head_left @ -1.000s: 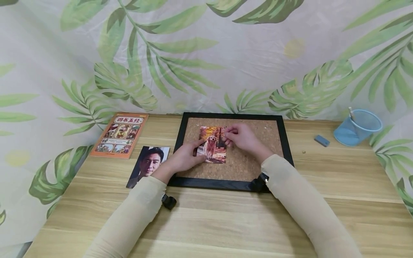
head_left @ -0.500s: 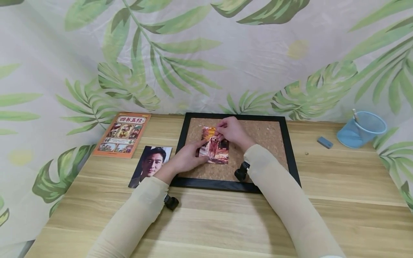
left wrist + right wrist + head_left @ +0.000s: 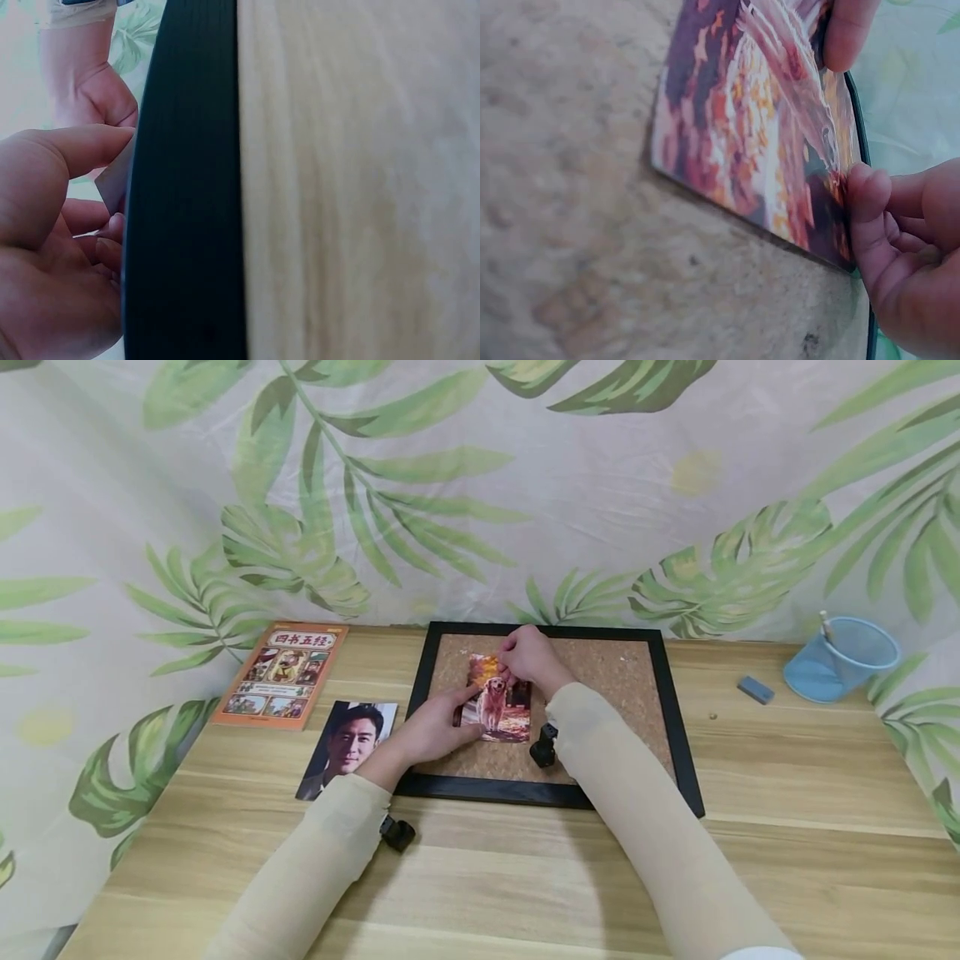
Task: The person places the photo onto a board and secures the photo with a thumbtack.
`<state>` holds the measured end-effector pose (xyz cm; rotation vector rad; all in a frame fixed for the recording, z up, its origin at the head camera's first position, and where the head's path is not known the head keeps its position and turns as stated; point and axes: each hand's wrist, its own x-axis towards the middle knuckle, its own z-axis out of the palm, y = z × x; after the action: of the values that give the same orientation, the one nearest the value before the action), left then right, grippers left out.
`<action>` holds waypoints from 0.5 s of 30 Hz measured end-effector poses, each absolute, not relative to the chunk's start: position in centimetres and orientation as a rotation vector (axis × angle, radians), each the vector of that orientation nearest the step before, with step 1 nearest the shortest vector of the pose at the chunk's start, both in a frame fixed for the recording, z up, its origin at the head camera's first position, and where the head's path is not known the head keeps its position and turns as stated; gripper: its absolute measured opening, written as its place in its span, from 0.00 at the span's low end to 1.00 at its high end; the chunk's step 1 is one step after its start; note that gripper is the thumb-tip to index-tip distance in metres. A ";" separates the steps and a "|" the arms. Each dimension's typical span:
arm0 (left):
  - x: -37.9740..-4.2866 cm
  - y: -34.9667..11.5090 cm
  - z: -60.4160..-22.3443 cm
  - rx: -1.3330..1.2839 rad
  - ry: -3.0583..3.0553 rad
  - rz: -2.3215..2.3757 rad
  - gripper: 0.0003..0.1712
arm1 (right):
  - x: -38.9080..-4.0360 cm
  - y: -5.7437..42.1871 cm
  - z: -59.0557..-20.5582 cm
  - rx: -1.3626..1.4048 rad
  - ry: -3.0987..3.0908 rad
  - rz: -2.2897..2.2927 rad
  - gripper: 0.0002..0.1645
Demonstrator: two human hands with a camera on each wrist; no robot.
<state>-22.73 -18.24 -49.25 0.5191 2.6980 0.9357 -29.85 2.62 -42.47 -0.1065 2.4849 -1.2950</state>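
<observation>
A photo of a golden dog [image 3: 491, 706] lies on the cork board [image 3: 592, 752] in the head view. My left hand [image 3: 438, 727] presses on the photo's left side, thumb low and index finger higher. Its thumb and fingers [image 3: 45, 247] flank a corner of the photo in the left wrist view. My right hand [image 3: 531, 656] is at the photo's upper right, thumb and index tips pinched together. In the right wrist view the right hand's pinched fingertips [image 3: 866, 187] meet the photo's surface. They seem to hold something small, which they hide.
A portrait photo [image 3: 351, 743] lies left of the board, partly under the left wrist. Behind it is an orange book [image 3: 281, 677]. On the right are a blue mesh cup [image 3: 836, 664] holding a stick, a blue eraser [image 3: 755, 690] and a tiny object [image 3: 713, 717].
My right hand has moved left and up, from the dog photo's right edge to its upper part. The left hand has stayed on the photo's left side.
</observation>
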 end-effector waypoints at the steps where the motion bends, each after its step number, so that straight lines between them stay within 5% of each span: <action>1: -22.8 -18.3 -49.4 0.516 2.697 0.933 0.47 | -30.0 2.5 -42.4 -0.093 2.492 -1.276 0.11; 15: -21.6 -17.8 -47.9 0.511 2.716 0.916 0.45 | -31.0 1.7 -42.3 0.019 2.565 -1.061 0.13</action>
<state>-21.59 -17.75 -47.88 0.5109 2.7157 0.9161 -31.02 1.72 -42.35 0.0190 2.5654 -1.0608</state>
